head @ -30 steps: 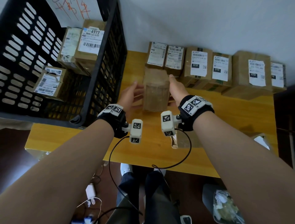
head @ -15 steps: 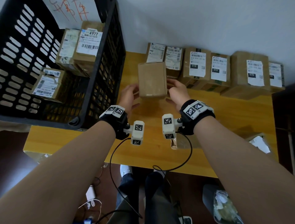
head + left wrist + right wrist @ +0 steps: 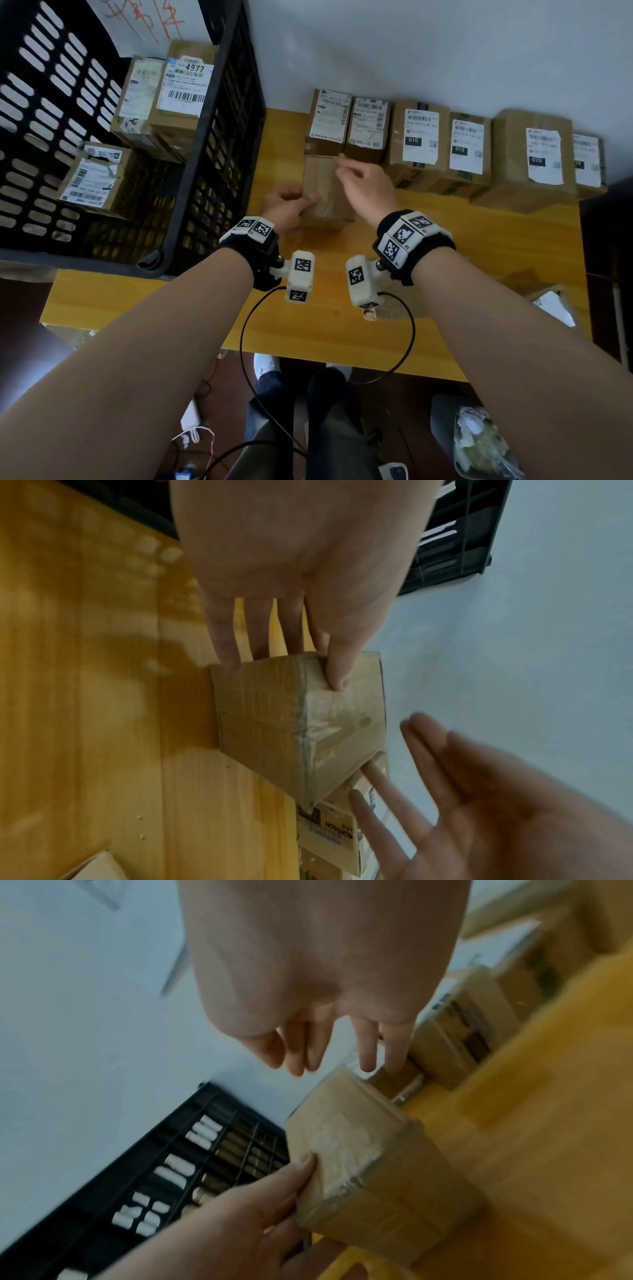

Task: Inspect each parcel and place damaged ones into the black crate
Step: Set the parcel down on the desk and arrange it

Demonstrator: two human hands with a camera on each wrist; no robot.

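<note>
A person's left hand [image 3: 286,209] grips the near left corner of a plain brown cardboard parcel wrapped in clear tape [image 3: 323,192], thumb on its top face and fingers down its side, as it stands on the yellow wooden bench [image 3: 329,329] near the far edge. The right hand [image 3: 368,190] hovers over the parcel's far right corner with fingers loosely extended, holding nothing. Just behind, a row of labelled brown cardboard boxes [image 3: 421,144] lines the bench's far edge against the white wall. At the bench's left end sits the black slotted plastic crate [image 3: 219,164], holding several labelled parcels [image 3: 92,178].
</note>
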